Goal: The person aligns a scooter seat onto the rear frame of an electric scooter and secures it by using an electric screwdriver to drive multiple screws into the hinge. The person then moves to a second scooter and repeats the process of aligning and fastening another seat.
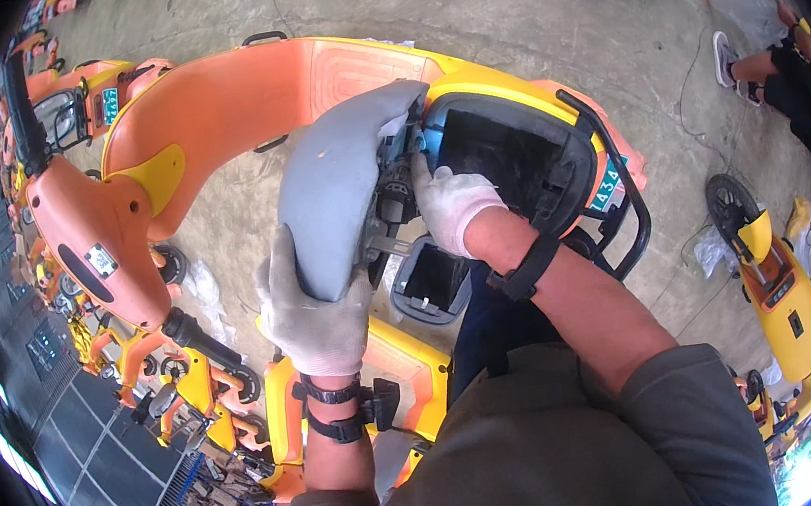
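Observation:
An orange and yellow scooter (202,106) stands across in front of me, its grey seat (334,186) tipped up on its side. My left hand (308,308), in a pale work glove, grips the seat's near end, with the thumb on one face and the fingers round the edge. My gloved right hand (460,208) is at the seat's hinge, beside the storage compartment (569,186) with its dark rim. Its index finger and thumb come together there; whatever they pinch is too small to make out. Black mechanical parts (394,195) show under the seat between my hands.
The handlebar (23,115) rises at the left, and a black rear rail (635,229) curves round the right end. Close to my body is another yellow scooter (407,361). A person (788,79) is at the far right, near a yellow scooter (794,326). Plastic wrap (746,10) lies on concrete.

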Available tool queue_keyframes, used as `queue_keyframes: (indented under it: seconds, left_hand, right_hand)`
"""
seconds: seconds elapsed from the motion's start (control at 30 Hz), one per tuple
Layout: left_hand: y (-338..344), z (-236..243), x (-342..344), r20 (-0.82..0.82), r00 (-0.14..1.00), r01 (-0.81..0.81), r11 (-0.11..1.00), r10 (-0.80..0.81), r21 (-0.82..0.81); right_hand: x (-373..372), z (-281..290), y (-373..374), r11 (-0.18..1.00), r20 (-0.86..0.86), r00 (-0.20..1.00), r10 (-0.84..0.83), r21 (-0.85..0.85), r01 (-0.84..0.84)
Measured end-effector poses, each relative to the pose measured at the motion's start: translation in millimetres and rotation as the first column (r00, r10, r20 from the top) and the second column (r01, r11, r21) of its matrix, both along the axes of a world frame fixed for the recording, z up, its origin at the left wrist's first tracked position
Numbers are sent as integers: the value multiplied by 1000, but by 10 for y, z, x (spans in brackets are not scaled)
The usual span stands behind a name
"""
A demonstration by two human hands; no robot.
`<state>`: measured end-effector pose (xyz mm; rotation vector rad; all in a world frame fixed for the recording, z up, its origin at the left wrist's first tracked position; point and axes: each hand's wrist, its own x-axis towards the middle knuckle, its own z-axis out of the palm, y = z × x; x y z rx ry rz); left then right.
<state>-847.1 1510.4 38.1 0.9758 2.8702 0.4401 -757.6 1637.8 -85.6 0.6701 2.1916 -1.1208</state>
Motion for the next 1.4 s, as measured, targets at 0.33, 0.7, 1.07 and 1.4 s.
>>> queue_keyframes:
  seconds: [0.33,0.7,1.07,1.4]
  left_hand:
    - [-35,-35,-4,6,1000,-12,1000,12,3]
    - [147,68,-59,45,999,4,1000,-4,-11]
    - [127,39,-65,-6,998,56,998,-56,6]
    - [88,-63,-76,-27,998,51,998,-50,28]
  right_hand:
    - [22,-77,68,999,-49,998,-35,19,36]
    - [88,-69,136,999,-29,998,-54,-5,54]
    - [-47,-110,162,999,8,1000,-26,-27,26]
    - [98,-226,100,999,-105,994,13,39,-9]
